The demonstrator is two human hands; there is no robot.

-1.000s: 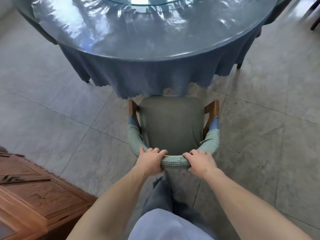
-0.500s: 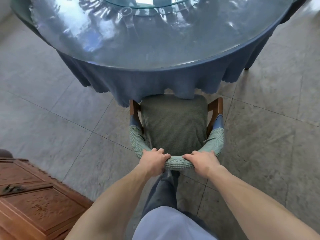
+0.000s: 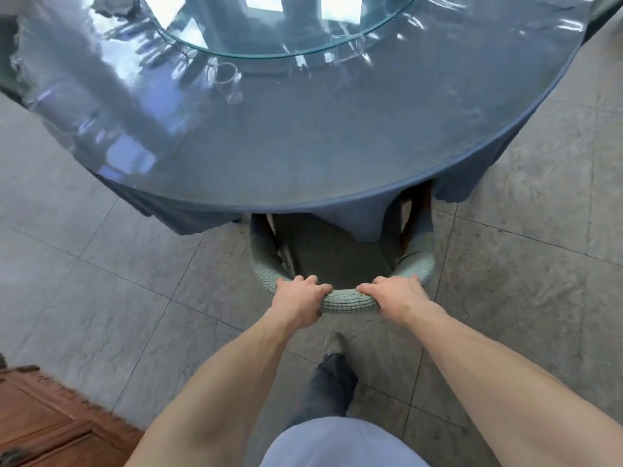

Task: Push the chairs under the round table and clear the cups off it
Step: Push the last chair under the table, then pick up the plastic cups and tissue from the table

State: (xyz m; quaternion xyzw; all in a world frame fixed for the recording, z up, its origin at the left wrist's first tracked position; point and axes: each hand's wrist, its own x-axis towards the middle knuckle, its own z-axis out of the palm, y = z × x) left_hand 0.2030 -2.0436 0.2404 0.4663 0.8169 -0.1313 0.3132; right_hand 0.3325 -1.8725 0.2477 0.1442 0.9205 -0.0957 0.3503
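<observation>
1. Nearest: light shirt front (image 3: 340,443) at the bottom edge, dark trouser leg (image 3: 332,389) below it, w/ a shoe toe on the floor just behind the chair.
2. Bottom-left corner: carved reddish wooden cabinet (image 3: 43,423), only its top & edge in view.
3. Floor (image 3: 101,298): large grey stone-look tiles w/ thin dark grout lines running diagonally across the room.
4. Left hand (image 3: 298,299) grips the chair's curved top rail, fingers curled over the front, thumb behind it.
5. Right hand (image 3: 396,298) grips the same rail just to the right, fingers wrapped over it; a short bare stretch of rail shows between the two hands.
6. Chair (image 3: 344,264): green knit cover on back & arms, wooden arm posts visible. Its front part sits under the table edge, w/ the cloth hanging down over the seat.
7. Tablecloth (image 3: 209,214): blue, hangs in folds around the rim.
8. Round table (image 3: 303,156): glossy clear cover over the top, strong reflections of windows.
9. Clear cup (image 3: 226,79) on the table, left of centre, near the turntable; hard to read thru the glare, prob. lying tilted.
10. Farthest: glass turntable (image 3: 269,38) in the middle of the table.
</observation>
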